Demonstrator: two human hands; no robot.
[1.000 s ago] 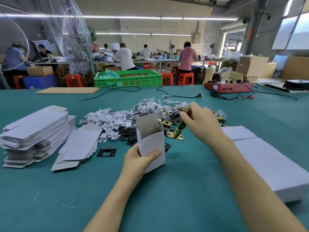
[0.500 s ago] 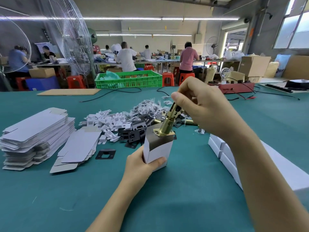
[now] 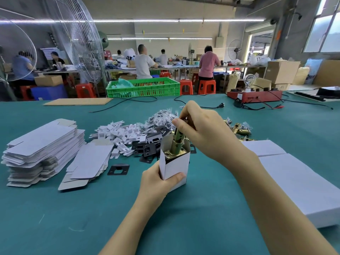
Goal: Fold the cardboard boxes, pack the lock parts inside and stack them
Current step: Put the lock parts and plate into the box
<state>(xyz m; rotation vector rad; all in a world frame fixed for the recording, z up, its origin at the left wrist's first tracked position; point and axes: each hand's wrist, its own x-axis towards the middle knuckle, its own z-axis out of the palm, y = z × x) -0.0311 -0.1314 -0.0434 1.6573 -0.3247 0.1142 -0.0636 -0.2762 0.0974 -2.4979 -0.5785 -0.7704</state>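
On the green table [image 3: 202,227] of a busy workshop, the left hand [image 3: 156,183] wraps its curled fingers round a small upright white box [image 3: 176,168]. The right hand [image 3: 200,131] pinches the top of a brass latch [image 3: 176,142], whose plate end sits in the box's open mouth.

Two bare forearms, no sleeves in view, left hand [image 3: 159,179] and right hand [image 3: 204,129] ungloved, nails short

We see the left hand [image 3: 158,181] gripping an upright box [image 3: 175,162]; the right hand [image 3: 204,129] pinches a brass latch [image 3: 175,144] in its open top, flat blanks [image 3: 42,144] at nine o'clock.
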